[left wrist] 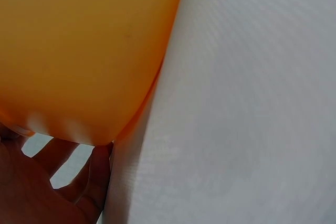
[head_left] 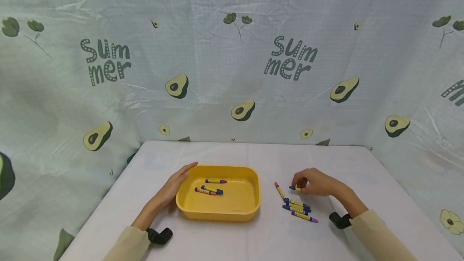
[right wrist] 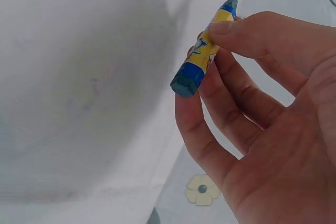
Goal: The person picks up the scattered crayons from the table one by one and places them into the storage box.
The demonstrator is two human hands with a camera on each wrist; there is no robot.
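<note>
Fingers of the right hand (head_left: 316, 182) pinch a dark-ended crayon (right wrist: 200, 52), right of the tray (head_left: 217, 216) and beside the loose crayons (head_left: 297, 203); the left hand's (head_left: 170, 188) extended fingers touch the tray's left side. This looks like picking up, next needing a steady pinch. The crayon's long axis runs roughly left-right, one dark end leftward.

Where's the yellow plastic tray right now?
In the head view, the yellow plastic tray sits against the left hand, left of yellow-wrapped crayons on the white table.
</note>
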